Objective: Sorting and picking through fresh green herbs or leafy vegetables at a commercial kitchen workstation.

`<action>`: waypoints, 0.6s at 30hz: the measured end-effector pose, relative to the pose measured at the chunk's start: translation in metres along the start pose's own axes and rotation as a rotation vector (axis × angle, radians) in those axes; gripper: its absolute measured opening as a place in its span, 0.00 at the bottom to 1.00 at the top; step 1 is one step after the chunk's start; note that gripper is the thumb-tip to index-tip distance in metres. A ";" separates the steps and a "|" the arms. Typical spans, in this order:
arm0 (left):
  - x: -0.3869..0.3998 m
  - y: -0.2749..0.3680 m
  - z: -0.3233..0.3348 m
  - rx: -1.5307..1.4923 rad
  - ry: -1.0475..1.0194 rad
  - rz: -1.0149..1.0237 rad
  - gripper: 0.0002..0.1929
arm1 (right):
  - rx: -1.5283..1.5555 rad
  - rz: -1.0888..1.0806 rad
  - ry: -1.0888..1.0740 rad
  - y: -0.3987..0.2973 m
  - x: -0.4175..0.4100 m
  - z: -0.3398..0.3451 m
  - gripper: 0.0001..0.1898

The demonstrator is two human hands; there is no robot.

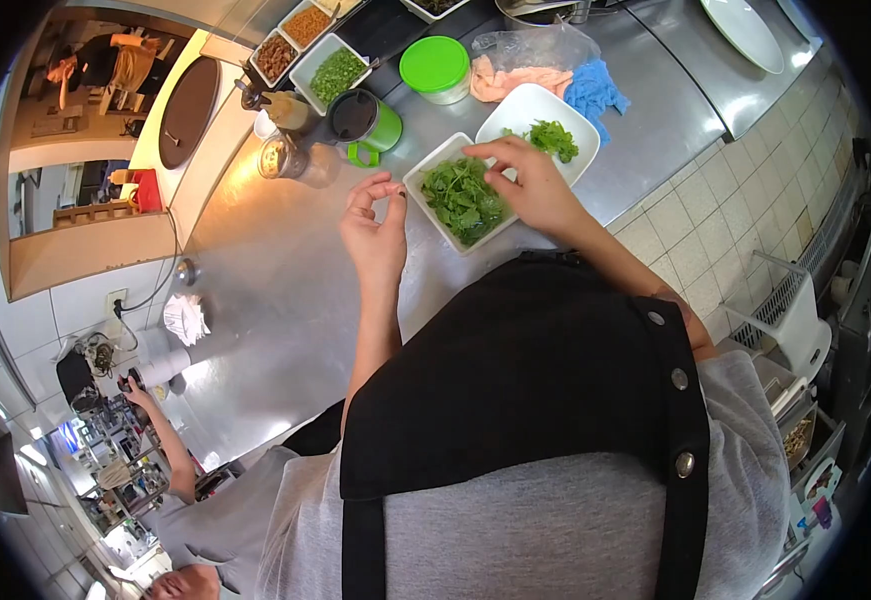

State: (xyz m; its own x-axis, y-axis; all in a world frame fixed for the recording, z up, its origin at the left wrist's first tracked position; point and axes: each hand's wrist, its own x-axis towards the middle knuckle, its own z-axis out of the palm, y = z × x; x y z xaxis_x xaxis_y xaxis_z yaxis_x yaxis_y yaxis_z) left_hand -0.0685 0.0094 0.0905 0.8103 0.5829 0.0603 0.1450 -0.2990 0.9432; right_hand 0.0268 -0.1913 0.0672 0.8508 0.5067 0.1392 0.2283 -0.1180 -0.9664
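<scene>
Leafy green herbs, which look like coriander (462, 199), lie in a white rectangular container (465, 247) on the steel counter. Over its right rim reaches my right hand (531, 184), thumb and fingers apart above the leaves, with nothing visible between them. My left hand (377, 229) hovers just left of the container, fingers curled towards the thumb. A small dark spot shows at its thumb tip; whether it pinches anything is unclear. Behind my right hand, a white square bowl (584, 159) holds a small bunch of green leaves (554, 140).
Beyond the containers stand a green-lidded tub (435, 64), a green mug (383, 124), a glass jar (282, 157) and chopped scallions (338, 73). Blue cloth (593, 94) lies behind the bowl. At left, a co-worker's hand (133, 391) holds stacked cups (165, 367).
</scene>
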 end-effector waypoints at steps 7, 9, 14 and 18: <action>-0.017 -0.002 0.022 -0.054 -0.304 -0.006 0.05 | -0.025 -0.071 -0.162 -0.024 -0.007 -0.017 0.13; -0.022 0.006 0.033 -0.274 -0.360 -0.244 0.06 | -0.026 -0.195 -0.163 -0.022 -0.010 -0.015 0.11; -0.023 0.019 0.043 -0.352 -0.425 -0.302 0.05 | -0.026 -0.200 -0.084 -0.023 -0.011 -0.024 0.08; -0.021 0.036 0.048 -0.435 -0.466 -0.453 0.07 | -0.033 -0.180 -0.036 -0.022 -0.011 -0.027 0.07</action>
State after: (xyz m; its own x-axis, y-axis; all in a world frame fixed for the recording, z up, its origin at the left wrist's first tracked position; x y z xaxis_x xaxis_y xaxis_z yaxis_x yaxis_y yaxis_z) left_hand -0.0525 -0.0500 0.1074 0.8940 0.1711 -0.4141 0.3611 0.2719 0.8920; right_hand 0.0252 -0.2168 0.0926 0.7774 0.5525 0.3007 0.3913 -0.0504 -0.9189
